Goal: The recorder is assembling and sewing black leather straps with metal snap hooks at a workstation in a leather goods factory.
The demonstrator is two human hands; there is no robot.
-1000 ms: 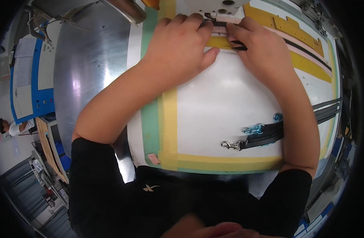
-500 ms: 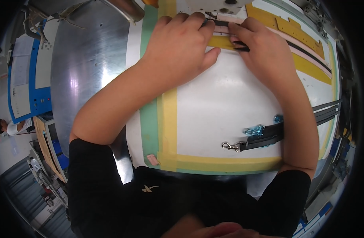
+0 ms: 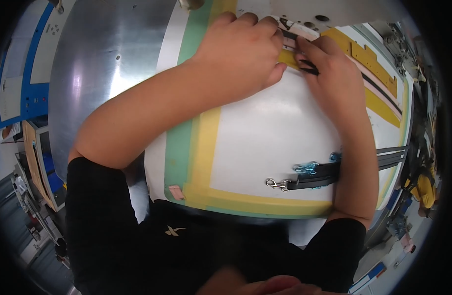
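Near the far side of the work surface, my left hand [image 3: 243, 54] rests with curled fingers over one end of a narrow black strap [image 3: 289, 34]. Its thumb sticks out to the side, and the fingertips are hidden. Just to the right, my right hand [image 3: 331, 73] is closed, pinching the same strap between thumb and forefinger. A dark tool with two pointed ends [image 3: 309, 67] pokes out from under its palm. Beyond this hand the strap continues along a pink strip [image 3: 355, 63], between yellow strips [image 3: 382, 105].
Black webbing straps [image 3: 309, 183] with a metal snap hook [image 3: 276, 184] and blue-wrapped hooks [image 3: 306, 168] lie beside my right forearm. A pale machine body [image 3: 334, 12] stands at the far edge. Yellow tape [image 3: 255, 199] borders the white board [image 3: 265, 132]; a metal surface [image 3: 108, 78] adjoins it left.
The view has shifted, so the board and machine sit differently in the picture. Both hands stay at the black strap, with almost the same grip and spacing.
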